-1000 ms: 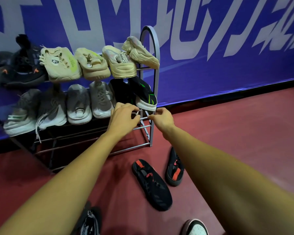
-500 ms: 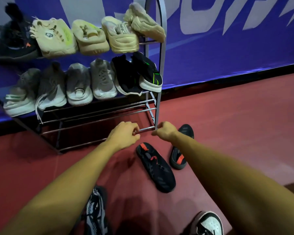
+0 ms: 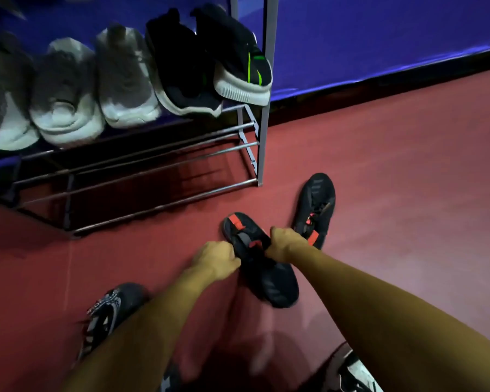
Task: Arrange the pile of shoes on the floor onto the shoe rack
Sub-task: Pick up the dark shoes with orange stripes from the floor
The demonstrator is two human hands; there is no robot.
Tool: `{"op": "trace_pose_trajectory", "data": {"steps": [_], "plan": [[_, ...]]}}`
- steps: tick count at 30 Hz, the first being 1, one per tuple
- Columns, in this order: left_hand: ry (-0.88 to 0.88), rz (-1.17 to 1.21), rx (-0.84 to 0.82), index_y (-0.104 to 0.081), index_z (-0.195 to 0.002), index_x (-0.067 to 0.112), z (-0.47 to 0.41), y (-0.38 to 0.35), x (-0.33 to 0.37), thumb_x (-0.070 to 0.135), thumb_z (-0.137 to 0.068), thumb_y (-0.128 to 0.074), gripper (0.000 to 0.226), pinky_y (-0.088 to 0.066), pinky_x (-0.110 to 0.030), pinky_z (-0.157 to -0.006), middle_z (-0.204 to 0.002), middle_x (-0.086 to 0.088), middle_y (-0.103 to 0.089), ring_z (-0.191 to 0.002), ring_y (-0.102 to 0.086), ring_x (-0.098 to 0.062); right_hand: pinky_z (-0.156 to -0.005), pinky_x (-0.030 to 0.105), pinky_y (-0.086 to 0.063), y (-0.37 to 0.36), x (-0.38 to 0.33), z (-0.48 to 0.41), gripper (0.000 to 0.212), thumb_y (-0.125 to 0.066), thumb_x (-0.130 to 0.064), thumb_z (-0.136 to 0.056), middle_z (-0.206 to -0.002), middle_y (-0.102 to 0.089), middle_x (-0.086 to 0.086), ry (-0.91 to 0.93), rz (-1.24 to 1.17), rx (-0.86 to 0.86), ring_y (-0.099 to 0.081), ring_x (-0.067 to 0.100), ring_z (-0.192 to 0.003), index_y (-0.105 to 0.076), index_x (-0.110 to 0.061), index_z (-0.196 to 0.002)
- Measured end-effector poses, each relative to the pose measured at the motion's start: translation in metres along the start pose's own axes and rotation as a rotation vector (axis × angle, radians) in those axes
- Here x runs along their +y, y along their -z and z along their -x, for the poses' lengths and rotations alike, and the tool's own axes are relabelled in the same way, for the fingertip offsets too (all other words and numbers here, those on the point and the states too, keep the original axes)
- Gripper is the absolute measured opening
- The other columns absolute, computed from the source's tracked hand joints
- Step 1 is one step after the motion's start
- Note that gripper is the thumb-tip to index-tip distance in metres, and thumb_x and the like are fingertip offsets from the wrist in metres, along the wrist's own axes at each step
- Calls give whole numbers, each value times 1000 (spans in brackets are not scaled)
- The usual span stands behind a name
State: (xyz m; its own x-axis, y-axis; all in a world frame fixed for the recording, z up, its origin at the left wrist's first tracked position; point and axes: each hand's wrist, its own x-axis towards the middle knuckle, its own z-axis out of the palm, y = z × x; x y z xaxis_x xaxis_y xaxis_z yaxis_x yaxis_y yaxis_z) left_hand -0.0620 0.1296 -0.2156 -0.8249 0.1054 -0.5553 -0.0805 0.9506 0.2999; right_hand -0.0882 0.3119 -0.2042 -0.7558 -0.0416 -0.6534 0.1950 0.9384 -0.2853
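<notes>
A black shoe with red accents [image 3: 275,281] lies on the red floor in front of the shoe rack [image 3: 164,165]. My left hand [image 3: 218,258] is closed on its left edge. My right hand [image 3: 286,244] is closed on its collar by the red tab. Its partner, a second black-and-red shoe [image 3: 317,205], lies just to the right, untouched. On the rack's middle shelf stand a black pair with green stripes [image 3: 238,66] and grey-white sneakers [image 3: 125,80]. The bottom shelf bars carry nothing.
A dark patterned shoe [image 3: 111,309] lies on the floor at lower left, partly behind my left arm. A white-and-black shoe [image 3: 354,374] shows at the bottom right edge. A blue banner wall [image 3: 379,38] runs behind the rack.
Both hands came down from the rack's middle shelf, past the bottom bar, onto the nearer black-and-red shoe on the floor. The view tilted downward, hiding the top shelf.
</notes>
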Motion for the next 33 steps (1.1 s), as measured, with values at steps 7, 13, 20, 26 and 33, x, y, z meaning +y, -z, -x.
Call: {"op": "trace_pose_trajectory", "data": {"steps": [7,13,20,26,33], "plan": [[79,325,-140,-63,-108,7,-16,-58,-1,21,-91,-62,22,-46,-32,-74,-105,-19,-71,-101,-66,-35,-101,37,-44,-21,6,-11,47,-56,-34,-94,-135,-57,22,-84,-94,-11,-54,36,-126,-53,-3,-129],[162,527,-165,-66,-108,7,-19,-48,1,14,-87,-63,23,-43,-27,-70,-104,-20,-70,-97,-65,-32,-103,36,-48,-17,4,-6,42,-59,-25,-90,-130,-63,17,-106,-185,-54,-59,33,-121,-61,-8,-128],[148,614,-82,-68,-109,19,6,-11,-32,29,-69,-68,42,-52,-36,-96,-105,0,-74,-100,-68,-21,-98,38,-51,-17,-28,27,37,-64,-22,-83,-115,-71,15,-16,-329,17,-65,34,-111,-69,-16,-119],[193,800,105,-64,-102,23,71,36,-83,30,-61,-72,42,-56,-39,-87,-96,1,-75,-87,-70,-18,-83,30,-47,-17,-101,72,35,-65,-22,-83,-108,-70,13,160,-364,119,-62,33,-106,-59,-17,-118],[213,882,190,-61,-112,30,168,87,-142,25,-82,-70,31,-38,-22,-54,-103,4,-73,-80,-62,-12,-70,29,-40,-23,-188,121,37,-70,-18,-79,-90,-59,5,330,-278,57,-54,26,-85,-51,-12,-110]]}}
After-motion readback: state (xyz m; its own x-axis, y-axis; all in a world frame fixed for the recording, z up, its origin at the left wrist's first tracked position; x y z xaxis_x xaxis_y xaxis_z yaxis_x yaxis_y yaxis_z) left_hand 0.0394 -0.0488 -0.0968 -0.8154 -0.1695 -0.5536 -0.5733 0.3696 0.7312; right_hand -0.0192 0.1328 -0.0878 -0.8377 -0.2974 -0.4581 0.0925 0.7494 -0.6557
